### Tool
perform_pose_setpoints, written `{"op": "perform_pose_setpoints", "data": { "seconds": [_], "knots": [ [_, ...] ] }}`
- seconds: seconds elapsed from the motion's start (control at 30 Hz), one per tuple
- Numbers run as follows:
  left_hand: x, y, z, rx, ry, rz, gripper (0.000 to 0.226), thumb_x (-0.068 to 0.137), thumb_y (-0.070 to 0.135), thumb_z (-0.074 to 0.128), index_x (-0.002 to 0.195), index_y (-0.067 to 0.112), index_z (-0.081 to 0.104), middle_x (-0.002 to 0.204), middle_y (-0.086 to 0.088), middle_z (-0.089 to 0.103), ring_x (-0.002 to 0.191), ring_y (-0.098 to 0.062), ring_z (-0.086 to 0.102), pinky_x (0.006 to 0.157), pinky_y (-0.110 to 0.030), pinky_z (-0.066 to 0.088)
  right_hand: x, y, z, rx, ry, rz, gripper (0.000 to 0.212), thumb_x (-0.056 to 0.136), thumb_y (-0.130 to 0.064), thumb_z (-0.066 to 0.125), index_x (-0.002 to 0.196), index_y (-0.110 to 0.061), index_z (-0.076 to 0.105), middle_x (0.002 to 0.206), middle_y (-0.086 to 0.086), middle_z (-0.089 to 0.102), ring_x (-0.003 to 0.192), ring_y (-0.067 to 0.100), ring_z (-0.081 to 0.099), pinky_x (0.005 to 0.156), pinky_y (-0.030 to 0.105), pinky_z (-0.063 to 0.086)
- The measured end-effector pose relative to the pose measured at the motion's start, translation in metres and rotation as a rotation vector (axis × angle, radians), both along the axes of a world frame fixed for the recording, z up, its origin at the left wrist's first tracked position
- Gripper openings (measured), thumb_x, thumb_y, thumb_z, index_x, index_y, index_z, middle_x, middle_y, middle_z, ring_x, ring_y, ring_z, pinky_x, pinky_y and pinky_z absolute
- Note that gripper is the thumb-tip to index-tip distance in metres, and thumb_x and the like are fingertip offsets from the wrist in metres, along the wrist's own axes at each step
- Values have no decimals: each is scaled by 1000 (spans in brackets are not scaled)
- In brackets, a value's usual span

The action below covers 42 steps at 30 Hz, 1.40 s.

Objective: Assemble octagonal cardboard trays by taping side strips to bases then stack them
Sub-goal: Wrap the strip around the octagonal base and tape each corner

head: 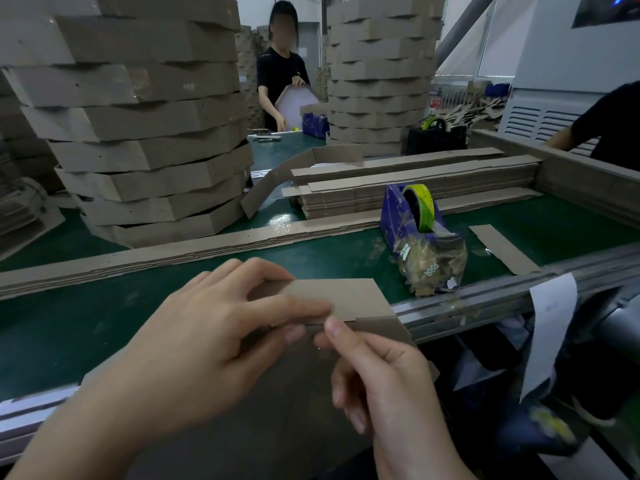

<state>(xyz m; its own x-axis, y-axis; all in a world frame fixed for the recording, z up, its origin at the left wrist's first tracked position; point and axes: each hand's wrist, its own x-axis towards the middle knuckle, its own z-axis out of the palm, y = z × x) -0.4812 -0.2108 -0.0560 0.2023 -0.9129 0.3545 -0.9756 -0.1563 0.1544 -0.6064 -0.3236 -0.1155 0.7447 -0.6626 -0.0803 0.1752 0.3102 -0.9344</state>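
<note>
The side strip (346,296) is gripped by the left hand (207,341) and pinched at its lower edge by the right hand (384,372), over the desk (69,323).

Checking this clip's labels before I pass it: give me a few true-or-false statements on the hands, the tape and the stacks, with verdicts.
1. The tape dispenser stands on the green belt, beyond the right hand. True.
2. Its tape roll is red. False: it is green and yellow.
3. The left hand holds a cardboard side strip. True.
4. The tray stack at far left is two trays high. False: it holds many trays.
5. No one else is in view. False: a person across the belt holds a pale panel.
</note>
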Motion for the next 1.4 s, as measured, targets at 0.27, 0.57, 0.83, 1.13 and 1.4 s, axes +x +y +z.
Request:
{"op": "perform_pose_setpoints", "data": {
  "seconds": [0.27, 0.57, 0.83, 1.13, 1.4],
  "knots": [
    [-18, -19, -1, -230, -76, 160, 30, 81, 53, 50, 63, 31, 60, 81, 17, 68, 73, -15, 66, 59, -23, 45, 2, 3, 0, -88, -13, 110, 32, 53, -45, 71, 59, -14, 76, 39, 10, 52, 26, 10, 29, 31, 16, 20],
    [-7, -12, -8, -299, -71, 110, 33, 79, 57, 51, 67, 31, 68, 92, 18, 70, 79, -17, 67, 53, -40, 54, -2, -1, -15, -94, 148, 218, 44, 65, -39, 60, 68, 2, 73, 45, 7, 59, 27, 10, 40, 31, 15, 22],
    [-3, -2, -12, -145, -236, 105, 36, 80, 56, 50, 95, 33, 72, 104, 11, 67, 90, -19, 66, 64, -32, 52, -6, -29, -20, -930, -45, -482, 29, 88, -41, 51, 101, -29, 74, 88, -10, 54, 75, 8, 57, 66, 18, 43],
    [-13, -5, 1, -21, -299, 173, 41, 68, 64, 61, 90, 30, 60, 86, 12, 60, 70, -16, 64, 53, -23, 35, 10, -35, -12, -972, 95, -273, 53, 84, -63, 43, 122, -33, 67, 103, -18, 45, 93, 6, 54, 77, 17, 42],
    [-16, 9, 3, -190, -234, 132, 42, 78, 65, 47, 108, 42, 64, 102, 16, 63, 86, -15, 65, 54, -31, 52, -2, -83, 20, -682, 389, 380, 39, 91, -59, 42, 86, -38, 74, 91, -26, 69, 90, -13, 60, 80, 8, 40]
  ]
}}
